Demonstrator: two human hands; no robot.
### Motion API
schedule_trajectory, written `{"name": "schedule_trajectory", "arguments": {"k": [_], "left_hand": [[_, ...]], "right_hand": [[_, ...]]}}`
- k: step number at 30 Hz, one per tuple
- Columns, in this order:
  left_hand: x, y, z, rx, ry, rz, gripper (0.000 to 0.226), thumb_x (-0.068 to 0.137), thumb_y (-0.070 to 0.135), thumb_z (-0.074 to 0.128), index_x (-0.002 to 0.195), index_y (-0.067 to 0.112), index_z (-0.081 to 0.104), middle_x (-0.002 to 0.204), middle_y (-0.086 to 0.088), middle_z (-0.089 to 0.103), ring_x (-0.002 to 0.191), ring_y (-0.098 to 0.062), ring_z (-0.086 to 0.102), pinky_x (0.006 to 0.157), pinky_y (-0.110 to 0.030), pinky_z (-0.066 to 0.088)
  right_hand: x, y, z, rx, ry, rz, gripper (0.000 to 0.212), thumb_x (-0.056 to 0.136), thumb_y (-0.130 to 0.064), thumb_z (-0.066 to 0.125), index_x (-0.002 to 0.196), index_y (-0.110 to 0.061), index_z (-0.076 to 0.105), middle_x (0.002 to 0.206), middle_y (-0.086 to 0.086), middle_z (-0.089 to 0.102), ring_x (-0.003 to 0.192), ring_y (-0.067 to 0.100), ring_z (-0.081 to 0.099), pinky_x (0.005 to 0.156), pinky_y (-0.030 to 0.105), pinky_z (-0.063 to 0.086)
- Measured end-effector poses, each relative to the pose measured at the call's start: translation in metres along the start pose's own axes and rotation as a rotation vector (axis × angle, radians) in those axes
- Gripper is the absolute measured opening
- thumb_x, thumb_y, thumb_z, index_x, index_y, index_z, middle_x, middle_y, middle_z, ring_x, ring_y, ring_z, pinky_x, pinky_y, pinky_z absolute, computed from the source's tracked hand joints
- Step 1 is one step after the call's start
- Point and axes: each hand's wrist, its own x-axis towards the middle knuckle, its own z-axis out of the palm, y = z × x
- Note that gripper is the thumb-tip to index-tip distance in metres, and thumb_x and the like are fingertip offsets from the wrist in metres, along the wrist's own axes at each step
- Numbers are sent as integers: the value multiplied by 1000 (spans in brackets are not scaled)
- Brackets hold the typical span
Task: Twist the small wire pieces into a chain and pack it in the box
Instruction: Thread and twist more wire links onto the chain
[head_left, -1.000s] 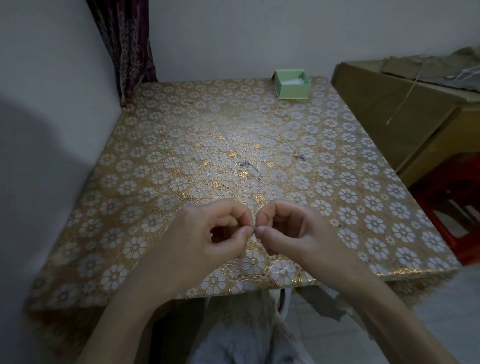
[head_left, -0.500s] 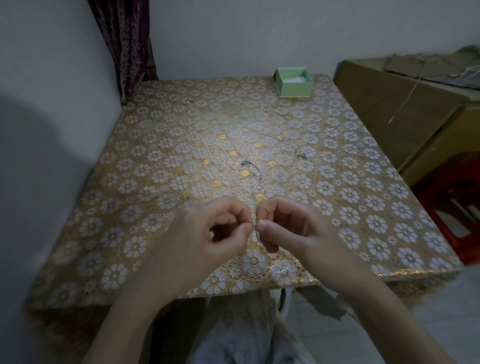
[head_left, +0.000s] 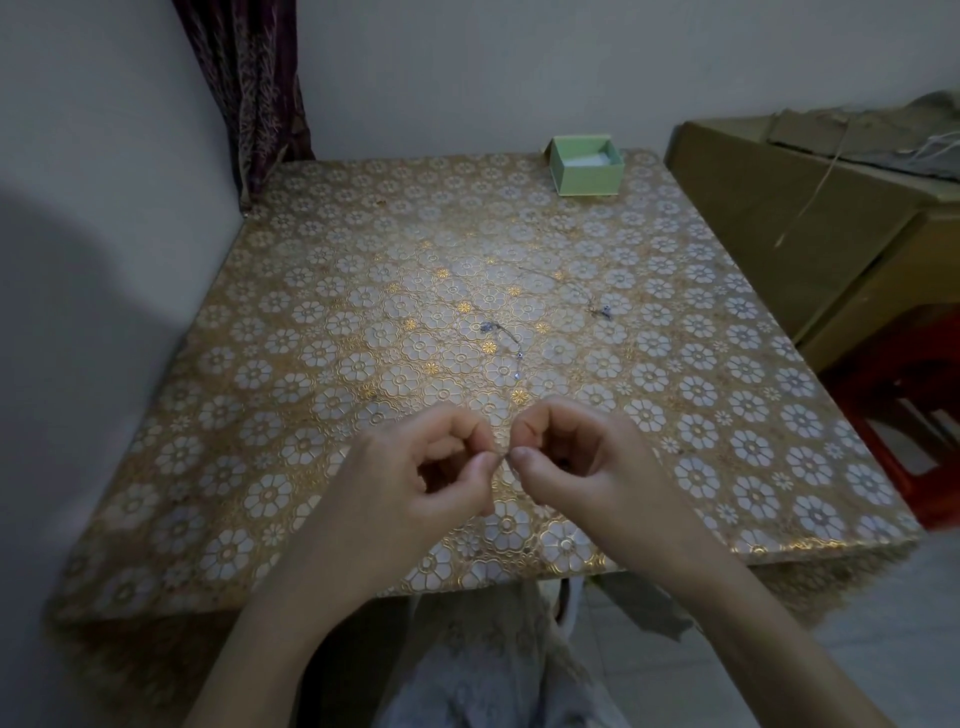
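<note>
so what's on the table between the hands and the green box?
Head view: two thin wire pieces on the floral tablecloth; otherwise bare cloth up to the green box.

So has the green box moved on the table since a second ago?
No. The green box still sits at the table's far edge, right of the curtain; only the camera shifted slightly.

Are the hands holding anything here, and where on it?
Both the left hand and right hand pinch a thin wire piece between thumb and forefinger, one at each end.
</note>
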Motion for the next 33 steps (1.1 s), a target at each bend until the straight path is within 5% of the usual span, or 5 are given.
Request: {"name": "schedule_trajectory", "arguments": {"k": [3,8,12,27,33], "left_hand": [[-1,-4,1,-28,-7,-7,18,73,42,53,83,29,60,65,6,68,58,-18,64,60,-46,54],[-1,-6,1,-11,15,-6,9,83,17,66,84,25,61,70,8,68,54,-8,65,45,-19,49],[-1,-2,-1,6,11,24,16,76,33,57,86,22,65,67,8,68,45,-8,62,41,-21,49],[0,0,-4,105,3,46,8,82,23,63,87,20,69,63,10,68,40,-6,61,40,-26,52],[0,-1,0,84,27,25,6,83,23,61,84,22,66,59,11,67,38,-7,59,40,-26,51]], "right_hand": [[0,0,1,-3,-2,9,9,76,-13,57,67,-15,56,57,-5,49,53,12,43,48,23,35],[-1,-3,-1,-37,0,12,11,79,-10,60,69,-13,57,57,-8,49,52,6,41,48,18,33],[1,-4,-2,-87,4,22,20,84,0,61,69,-13,58,55,-9,48,50,3,40,48,14,32],[4,-4,-1,-136,-10,28,16,84,-2,62,70,-10,59,53,-9,46,48,3,38,47,14,31],[3,-3,4,-252,58,-11,8,75,-22,58,68,-18,58,58,1,52,52,9,44,49,22,36]]}}
